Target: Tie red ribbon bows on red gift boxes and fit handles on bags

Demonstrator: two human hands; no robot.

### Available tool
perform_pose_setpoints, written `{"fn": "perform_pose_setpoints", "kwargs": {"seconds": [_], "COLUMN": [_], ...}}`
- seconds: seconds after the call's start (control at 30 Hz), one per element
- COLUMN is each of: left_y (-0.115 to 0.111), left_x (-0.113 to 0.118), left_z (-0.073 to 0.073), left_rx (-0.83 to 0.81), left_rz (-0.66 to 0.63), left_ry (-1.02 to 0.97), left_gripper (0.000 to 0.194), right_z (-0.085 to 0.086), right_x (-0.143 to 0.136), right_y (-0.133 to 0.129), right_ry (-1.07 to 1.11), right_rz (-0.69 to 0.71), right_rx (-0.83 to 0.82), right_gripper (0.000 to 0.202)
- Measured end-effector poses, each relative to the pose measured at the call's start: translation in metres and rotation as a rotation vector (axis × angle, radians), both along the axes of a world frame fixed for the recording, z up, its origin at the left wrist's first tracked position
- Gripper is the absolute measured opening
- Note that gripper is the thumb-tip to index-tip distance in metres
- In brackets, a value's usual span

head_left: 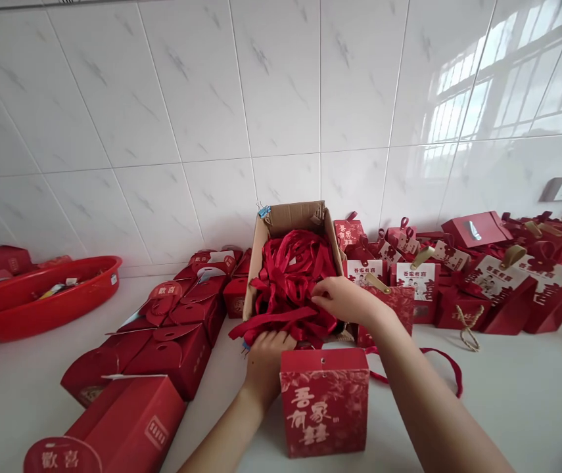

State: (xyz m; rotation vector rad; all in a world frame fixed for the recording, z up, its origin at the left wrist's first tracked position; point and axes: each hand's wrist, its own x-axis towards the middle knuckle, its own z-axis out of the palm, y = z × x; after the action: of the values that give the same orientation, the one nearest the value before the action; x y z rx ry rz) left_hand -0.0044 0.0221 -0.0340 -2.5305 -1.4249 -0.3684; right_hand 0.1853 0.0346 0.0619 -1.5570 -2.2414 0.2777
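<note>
A cardboard box (256, 263) stands against the wall, heaped with loose dark red ribbons (300, 263). My right hand (342, 297) reaches in over its right side, thumb and fingers pinched on a red ribbon. At the box's front edge is my left hand (268, 358), fingers curled together against the ribbons that spill over; its fingertips are hidden, so I cannot tell what it grips. Between my forearms a red gift box (325, 410) with white lettering stands upright, a small hole in its top. One length of ribbon (451, 364) loops on the counter beyond my right forearm.
Red gift boxes (172, 355) stand in rows at the left, beside a red plastic basin (44, 309) holding small items. Several red gift bags (416, 286) and boxes crowd the right along the tiled wall (285, 98). Blue binder clips (263, 211) grip the cardboard box.
</note>
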Motion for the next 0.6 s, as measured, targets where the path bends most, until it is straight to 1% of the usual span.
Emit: {"fn": "perform_pose_setpoints", "kwargs": {"seconds": [0.07, 0.1, 0.17, 0.2, 0.23, 0.27, 0.33, 0.4, 0.47, 0.5, 0.57, 0.6], "left_y": [0.001, 0.001, 0.003, 0.003, 0.003, 0.003, 0.002, 0.001, 0.000, 0.000, 0.001, 0.001], "left_x": [-0.001, -0.001, 0.000, 0.000, 0.001, 0.001, 0.001, 0.001, 0.001, 0.000, 0.000, -0.001], "left_z": [-0.003, -0.004, -0.005, -0.005, -0.006, -0.006, -0.006, -0.005, -0.005, -0.004, -0.004, -0.004], "left_rx": [0.029, 0.041, 0.054, 0.055, 0.053, 0.051, 0.045, 0.038, 0.030, 0.025, 0.016, 0.013], "left_rz": [-0.002, 0.000, 0.007, 0.009, 0.012, 0.016, 0.022, 0.024, 0.024, 0.025, 0.029, 0.032], "left_ry": [-0.025, -0.035, -0.050, -0.053, -0.055, -0.056, -0.062, -0.072, -0.084, -0.088, -0.094, -0.097], "left_gripper": [0.020, 0.021, 0.022, 0.022, 0.021, 0.020, 0.018, 0.017, 0.017, 0.017, 0.017, 0.017], "right_z": [-0.006, -0.011, -0.024, -0.030, -0.036, -0.041, -0.047, -0.048, -0.046, -0.045, -0.044, -0.045], "right_x": [-0.011, -0.016, -0.027, -0.031, -0.034, -0.036, -0.038, -0.036, -0.034, -0.034, -0.033, -0.033], "right_y": [0.006, 0.009, 0.017, 0.020, 0.023, 0.026, 0.029, 0.030, 0.030, 0.030, 0.030, 0.031], "right_ry": [0.030, 0.039, 0.023, -0.004, -0.045, -0.095, -0.183, -0.231, -0.235, -0.233, -0.222, -0.213], "right_rz": [-0.070, -0.122, -0.232, -0.263, -0.267, -0.246, -0.165, -0.089, -0.036, -0.016, 0.002, -0.004], "right_rx": [0.091, 0.143, 0.220, 0.212, 0.166, 0.097, -0.044, -0.104, -0.106, -0.104, -0.098, -0.091], "right_gripper": [0.029, 0.036, 0.064, 0.077, 0.085, 0.088, 0.080, 0.060, 0.038, 0.031, 0.023, 0.023]}}
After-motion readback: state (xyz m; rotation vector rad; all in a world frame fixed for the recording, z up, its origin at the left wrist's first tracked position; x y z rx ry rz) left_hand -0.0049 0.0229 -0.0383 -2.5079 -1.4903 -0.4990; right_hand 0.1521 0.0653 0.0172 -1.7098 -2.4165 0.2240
